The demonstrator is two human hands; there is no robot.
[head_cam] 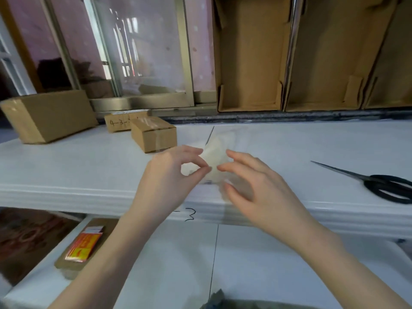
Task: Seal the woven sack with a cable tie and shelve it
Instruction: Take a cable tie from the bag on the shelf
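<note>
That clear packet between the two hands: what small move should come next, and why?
Probably close the right hand onto the clear packet. The left hand pinches one edge with thumb and fingertip, while the right hand's fingers are spread beside it and seem not to grip. What the packet holds is too blurred to tell.

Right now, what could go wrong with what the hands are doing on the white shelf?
The clear bag is see-through and blurred, and the left hand only pinches a bit of it, so it might slip. It hangs over the shelf edge, so it could drop below. The scissors lie close to the right hand with the point aimed inward, so a sideways reach might get poked.
</note>
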